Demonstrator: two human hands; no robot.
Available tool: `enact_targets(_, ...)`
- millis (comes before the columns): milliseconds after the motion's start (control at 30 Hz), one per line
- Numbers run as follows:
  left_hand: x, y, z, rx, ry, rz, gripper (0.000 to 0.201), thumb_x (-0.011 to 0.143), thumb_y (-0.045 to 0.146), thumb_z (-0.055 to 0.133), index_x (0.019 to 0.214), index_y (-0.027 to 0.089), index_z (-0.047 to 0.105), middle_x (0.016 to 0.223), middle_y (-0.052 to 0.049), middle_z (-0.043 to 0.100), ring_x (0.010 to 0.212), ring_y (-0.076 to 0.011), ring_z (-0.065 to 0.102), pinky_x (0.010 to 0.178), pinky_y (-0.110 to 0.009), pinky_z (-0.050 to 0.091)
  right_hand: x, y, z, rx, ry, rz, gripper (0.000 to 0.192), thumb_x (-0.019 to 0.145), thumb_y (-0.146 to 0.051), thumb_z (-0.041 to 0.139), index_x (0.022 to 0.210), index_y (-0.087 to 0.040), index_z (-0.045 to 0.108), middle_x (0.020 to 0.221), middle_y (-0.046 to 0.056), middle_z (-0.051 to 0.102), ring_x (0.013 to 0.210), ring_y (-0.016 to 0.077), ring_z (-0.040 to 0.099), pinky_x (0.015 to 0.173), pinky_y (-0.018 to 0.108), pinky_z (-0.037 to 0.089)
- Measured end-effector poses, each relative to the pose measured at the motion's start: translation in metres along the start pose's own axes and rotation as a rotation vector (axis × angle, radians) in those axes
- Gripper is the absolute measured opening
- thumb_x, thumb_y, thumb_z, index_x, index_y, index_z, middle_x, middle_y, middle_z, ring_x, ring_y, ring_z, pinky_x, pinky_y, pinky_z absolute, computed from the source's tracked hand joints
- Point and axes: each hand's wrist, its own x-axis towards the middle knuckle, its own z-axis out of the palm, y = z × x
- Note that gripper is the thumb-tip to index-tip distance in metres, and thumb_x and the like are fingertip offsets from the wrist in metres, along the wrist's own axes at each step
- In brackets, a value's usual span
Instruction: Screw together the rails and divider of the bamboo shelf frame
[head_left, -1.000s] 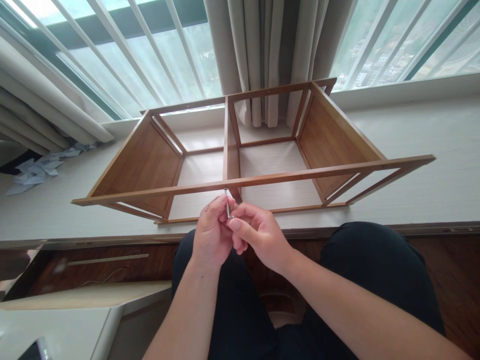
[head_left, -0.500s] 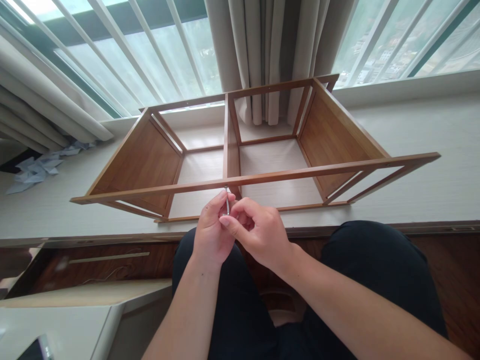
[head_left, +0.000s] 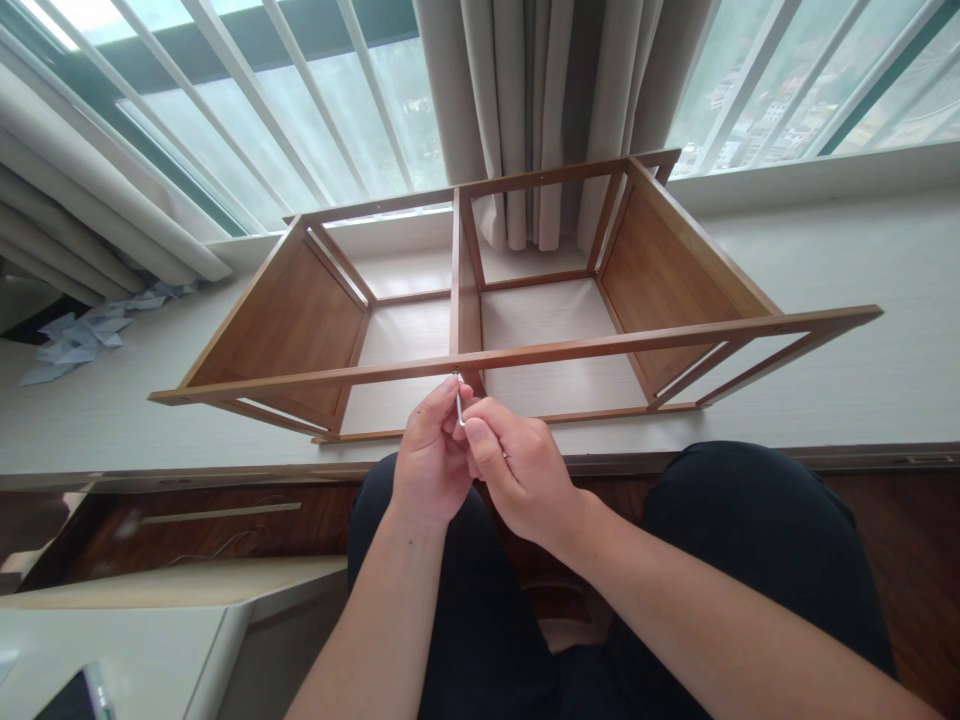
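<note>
A brown wooden shelf frame (head_left: pixel 570 350) lies on a pale ledge, its long front rail facing me. Just below the middle of that rail, my left hand (head_left: pixel 431 455) pinches a thin metal Allen key (head_left: pixel 460 402). The key's upper end meets the rail's near side, by the central upright. My right hand (head_left: pixel 525 460) is closed at the key's lower, bent end, thumb and fingers on it. Whatever fastener the key's tip meets is too small to make out.
Crumpled white paper (head_left: pixel 79 340) lies at the ledge's left. Grey curtains (head_left: pixel 517 130) hang behind the frame before barred windows. A white cabinet top (head_left: pixel 127 650) with a phone (head_left: pixel 75 697) stands at lower left. My knees are below the ledge.
My right hand has closed around the Allen key's lower end, where its fingers were looser before. The key's lower end has shifted slightly right. My left hand stays at the rail.
</note>
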Motion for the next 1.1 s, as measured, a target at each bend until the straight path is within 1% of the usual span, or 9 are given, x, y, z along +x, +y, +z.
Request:
enact_targets(133,0.001,-0.001,-0.001,0.018,-0.015,0.012,0.026,0.083,0.038,0.076,0.076,0.016,0.062,0.052,0.007,0.042,0.038,-0.0087,0.045,0.036,-0.019,0.039,0.001,0.001,-0.001,0.035,0.000,-0.011,0.024,0.107,-0.033,0.042,0.091,-0.023,0.057,0.069,-0.001,0.058,0.062,0.0157,0.057,0.065,0.027,0.042)
enact_targets(367,-0.001,0.000,0.002,0.065,-0.012,0.022,0.026,0.087,0.038,0.070,0.076,0.018,0.060,0.043,0.009,0.037,0.022,-0.0126,0.036,0.021,-0.021,0.023,-0.002,0.011,0.006,0.348,-0.078,0.114,0.026,0.109,-0.037,0.040,0.097,-0.022,0.058,0.063,-0.004,0.058,0.057,0.0128,0.057,0.063,0.025,0.047)
enact_targets(500,-0.002,0.001,0.002,0.063,-0.022,0.011,0.026,0.086,0.039,0.072,0.075,0.018,0.060,0.040,0.009,0.038,0.021,-0.0150,0.038,0.020,-0.023,0.029,-0.002,0.011,0.006,0.388,-0.083,0.128,0.026,0.108,-0.040,0.042,0.099,-0.022,0.059,0.065,-0.004,0.059,0.057,0.0117,0.056,0.061,0.024,0.047)
enact_targets(567,-0.002,0.000,-0.001,0.084,-0.045,-0.002,0.028,0.086,0.043,0.071,0.076,0.018,0.060,0.038,0.009,0.037,0.021,-0.0182,0.039,0.019,-0.027,0.033,-0.001,0.012,0.006,0.476,-0.093,0.166,0.027,0.107,-0.043,0.045,0.099,-0.022,0.060,0.063,-0.005,0.059,0.053,0.0109,0.054,0.057,0.023,0.046)
enact_targets(667,0.000,-0.001,-0.007,0.119,-0.094,-0.035,0.031,0.088,0.049,0.069,0.081,0.020,0.062,0.038,0.009,0.039,0.022,-0.0215,0.042,0.021,-0.030,0.038,0.002,0.017,0.007,0.734,-0.201,0.292,0.035,0.101,-0.053,0.053,0.093,-0.020,0.059,0.057,-0.005,0.061,0.044,0.0103,0.052,0.044,0.021,0.042)
enact_targets(767,0.000,-0.002,-0.011,0.110,-0.121,-0.053,0.032,0.089,0.050,0.068,0.086,0.019,0.061,0.043,0.007,0.046,0.023,-0.0188,0.045,0.023,-0.026,0.038,0.006,0.020,0.008,0.972,-0.342,0.393,0.041,0.095,-0.060,0.060,0.088,-0.019,0.058,0.057,-0.003,0.066,0.040,0.0114,0.056,0.036,0.019,0.039)
enact_targets(833,0.000,-0.001,-0.012,0.096,-0.120,-0.044,0.031,0.089,0.048,0.069,0.086,0.018,0.060,0.043,0.007,0.046,0.024,-0.0171,0.045,0.024,-0.023,0.038,0.008,0.021,0.008,1.064,-0.377,0.425,0.041,0.093,-0.060,0.063,0.088,-0.019,0.057,0.059,-0.003,0.067,0.041,0.0115,0.058,0.036,0.018,0.040)
enact_targets(933,-0.001,-0.001,-0.013,0.110,-0.117,-0.025,0.032,0.089,0.048,0.070,0.086,0.018,0.059,0.041,0.008,0.045,0.024,-0.0176,0.045,0.024,-0.022,0.037,0.008,0.021,0.008,1.106,-0.387,0.450,0.041,0.093,-0.058,0.065,0.087,-0.019,0.057,0.059,-0.003,0.068,0.041,0.0108,0.059,0.037,0.017,0.041)
enact_targets(1100,-0.004,-0.002,-0.015,0.156,-0.089,-0.039,0.036,0.084,0.049,0.075,0.082,0.020,0.054,0.042,0.007,0.048,0.025,-0.0223,0.048,0.024,-0.029,0.042,0.007,0.019,0.005,1.030,-0.346,0.426,0.042,0.093,-0.060,0.063,0.086,-0.019,0.056,0.057,-0.003,0.067,0.040,0.0103,0.058,0.037,0.016,0.040)
